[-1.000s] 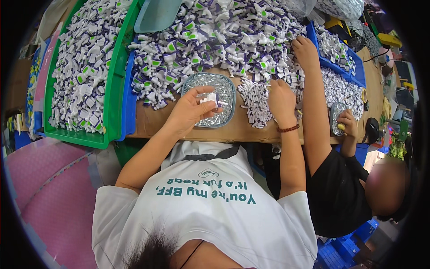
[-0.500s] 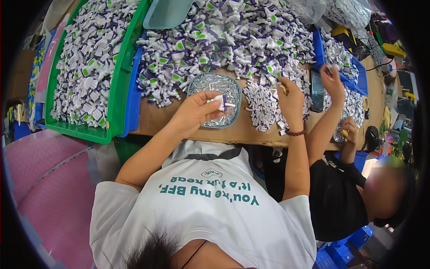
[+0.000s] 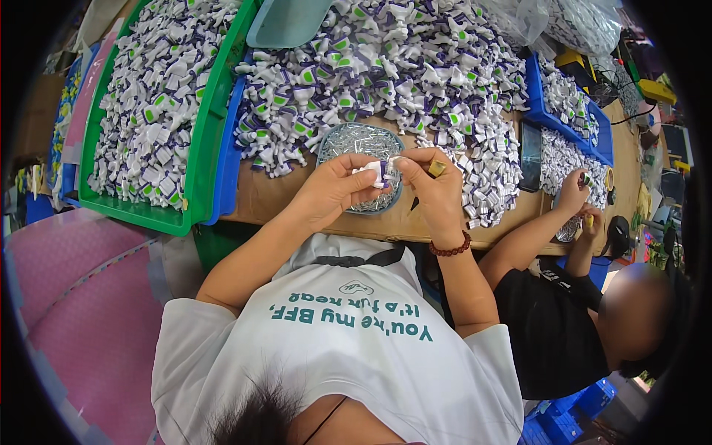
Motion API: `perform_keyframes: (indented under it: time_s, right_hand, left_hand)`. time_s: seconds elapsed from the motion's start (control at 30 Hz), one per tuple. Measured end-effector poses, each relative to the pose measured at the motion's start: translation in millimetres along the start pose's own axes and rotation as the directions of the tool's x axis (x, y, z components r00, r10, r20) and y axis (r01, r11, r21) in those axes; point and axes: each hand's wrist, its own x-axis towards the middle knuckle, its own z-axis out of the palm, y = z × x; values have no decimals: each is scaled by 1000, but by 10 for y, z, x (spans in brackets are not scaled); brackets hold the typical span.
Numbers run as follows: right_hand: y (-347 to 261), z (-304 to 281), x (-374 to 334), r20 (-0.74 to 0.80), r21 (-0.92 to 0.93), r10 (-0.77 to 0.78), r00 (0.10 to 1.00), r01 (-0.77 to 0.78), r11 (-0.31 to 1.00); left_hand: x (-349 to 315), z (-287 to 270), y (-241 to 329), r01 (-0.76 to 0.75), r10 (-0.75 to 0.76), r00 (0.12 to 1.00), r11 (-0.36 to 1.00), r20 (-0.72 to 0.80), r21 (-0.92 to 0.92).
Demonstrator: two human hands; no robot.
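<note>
My left hand (image 3: 326,191) pinches a small white and purple plastic toy part (image 3: 380,175) between thumb and fingers, above a bowl (image 3: 320,150) of thin silvery metal pins. Against that part my right hand (image 3: 439,194) brings its closed fingertips, with a small white piece between them, mostly hidden by the fingers. A yellow wrap (image 3: 437,169) sits on a right finger, and a dark pointed tip juts out below the palm. To the right of the bowl lies a pile of small white and purple pieces (image 3: 489,182).
A large heap of white, purple and green toy parts (image 3: 386,67) covers the table's far side. At left stands a green crate (image 3: 200,148) full of similar parts. A phone (image 3: 530,156) and blue tray (image 3: 545,111) lie right, near a co-worker's hands (image 3: 575,194).
My right hand has moved left from the pile of small pieces to the toy part in my left hand. The co-worker's raised hand has come down toward the other one.
</note>
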Motion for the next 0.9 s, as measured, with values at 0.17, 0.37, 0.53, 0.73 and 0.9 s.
perform_keyframes:
  time_s: [0.17,0.37,0.53,0.73,0.9]
  right_hand:
    - [59,6,-24,14,66,-14,1000,13,998]
    - [146,-6,-30,31,182,20,999,-25,983]
    - [131,-9,-62,27,29,-73,997,72,997]
    - [102,1,-98,44,-78,-145,988,148,986]
    - [48,27,-127,40,-135,-177,983,181,974]
  left_hand:
    - [-27,25,4,-23,24,1000,998,-8,51]
    - [-43,41,15,-29,30,999,999,-40,30]
    - [-51,68,5,-53,58,993,997,-105,49]
    - [-68,116,-13,-163,192,974,963,-121,216]
    - [-97,128,-11,-283,319,946,898,-55,337]
